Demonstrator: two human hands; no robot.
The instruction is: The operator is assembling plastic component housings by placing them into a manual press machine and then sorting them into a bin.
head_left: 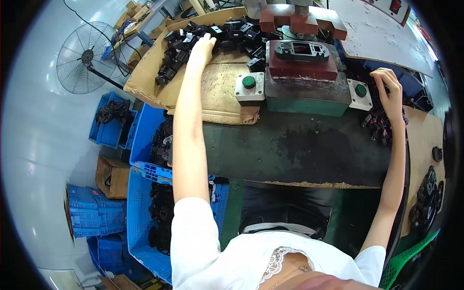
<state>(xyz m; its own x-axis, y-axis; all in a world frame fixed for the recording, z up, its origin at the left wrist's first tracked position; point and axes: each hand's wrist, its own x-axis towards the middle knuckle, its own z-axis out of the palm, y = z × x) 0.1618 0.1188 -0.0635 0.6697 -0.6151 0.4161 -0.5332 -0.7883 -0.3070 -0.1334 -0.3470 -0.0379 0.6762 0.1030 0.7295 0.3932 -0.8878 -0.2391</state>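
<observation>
My left hand [205, 47] reaches far into the cut-down cardboard box [224, 116], among a heap of small black plastic housings [174, 60]. Its fingers are drawn together at the heap; what they grip is hidden. My right hand [390, 89] hovers beside the right green push button [360, 90], fingers bent and thumb apart, with nothing seen in it. Between the hands, a black-and-grey slotted plastic cover [301, 50] lies on the dark red fixture block [303, 70] of a press. Above it hangs the press's reddish-brown upper die [302, 20], apart from the cover.
Another green push button [249, 82] stands left of the fixture. Small dark and pink parts [379, 126] lie below my right hand. Blue crates [140, 208] of black parts stand at the left, near a floor fan [87, 58]. More black parts [427, 193] lie on a board at right.
</observation>
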